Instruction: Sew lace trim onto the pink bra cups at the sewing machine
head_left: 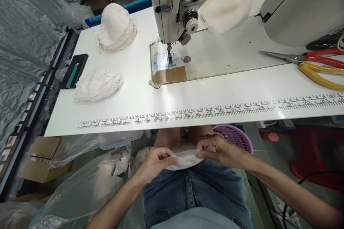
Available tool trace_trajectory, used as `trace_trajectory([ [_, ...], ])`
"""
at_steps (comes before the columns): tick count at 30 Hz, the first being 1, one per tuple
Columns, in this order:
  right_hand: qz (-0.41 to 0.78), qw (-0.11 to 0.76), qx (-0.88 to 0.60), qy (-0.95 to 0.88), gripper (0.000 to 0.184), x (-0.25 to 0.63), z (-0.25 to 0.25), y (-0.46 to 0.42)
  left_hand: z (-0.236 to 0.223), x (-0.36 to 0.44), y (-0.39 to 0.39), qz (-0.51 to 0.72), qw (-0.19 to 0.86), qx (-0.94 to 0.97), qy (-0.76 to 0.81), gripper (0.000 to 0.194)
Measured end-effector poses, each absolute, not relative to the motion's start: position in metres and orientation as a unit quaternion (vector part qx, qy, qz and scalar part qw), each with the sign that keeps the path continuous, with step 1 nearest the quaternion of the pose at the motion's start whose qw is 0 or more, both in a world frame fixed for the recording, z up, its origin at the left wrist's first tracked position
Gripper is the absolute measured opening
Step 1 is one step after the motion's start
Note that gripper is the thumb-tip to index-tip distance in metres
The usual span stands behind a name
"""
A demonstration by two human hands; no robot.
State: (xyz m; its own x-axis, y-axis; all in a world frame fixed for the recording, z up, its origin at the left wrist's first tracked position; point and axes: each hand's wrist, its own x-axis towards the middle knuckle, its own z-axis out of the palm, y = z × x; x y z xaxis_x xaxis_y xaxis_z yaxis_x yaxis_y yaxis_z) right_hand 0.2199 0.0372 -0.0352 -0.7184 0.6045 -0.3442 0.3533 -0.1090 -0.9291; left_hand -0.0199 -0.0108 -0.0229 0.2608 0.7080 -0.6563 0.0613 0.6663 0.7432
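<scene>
Two hands pinch one white cloth piece (pixel 185 160), the left hand (pixel 158 161) at its left edge, the right hand (pixel 215 149) at its right. Beyond them stand the table (pixel 129 94) and sewing machine (pixel 169 10).

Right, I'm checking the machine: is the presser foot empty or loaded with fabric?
Empty: bare needle plate shows around the presser foot, no fabric there.

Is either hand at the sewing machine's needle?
No, the left hand and right hand hold white fabric over the lap, short of the table.
</scene>
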Motion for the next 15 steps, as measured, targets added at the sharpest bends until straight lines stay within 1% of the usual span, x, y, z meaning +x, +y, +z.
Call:
trace_trajectory([
  [3,0.536,0.114,-0.430,-0.717,0.028,0.218,-0.040,0.035,-0.023,-0.018,-0.009,0.259,0.681,0.382,0.568,0.027],
  [6,0.422,0.209,-0.484,-0.737,0.020,0.212,-0.038,0.022,-0.020,-0.016,-0.008,0.295,0.651,0.412,0.565,0.024],
  [8,0.370,0.274,-0.492,-0.739,0.020,0.205,-0.030,0.007,-0.017,-0.012,-0.008,0.301,0.646,0.404,0.574,0.025],
  [10,0.374,0.298,-0.474,-0.739,0.022,0.194,-0.022,-0.008,-0.014,-0.005,-0.009,0.301,0.649,0.382,0.585,0.028],
  [12,0.394,0.304,-0.459,-0.736,0.030,0.182,-0.015,-0.020,-0.010,0.003,-0.010,0.302,0.664,0.366,0.578,0.030],
  [14,0.409,0.314,-0.456,-0.725,0.038,0.173,-0.014,-0.025,-0.005,0.009,-0.010,0.297,0.687,0.381,0.543,0.028],
  [15,0.415,0.322,-0.457,-0.718,0.037,0.170,-0.015,-0.025,-0.001,0.010,-0.011,0.289,0.695,0.404,0.519,0.026],
])
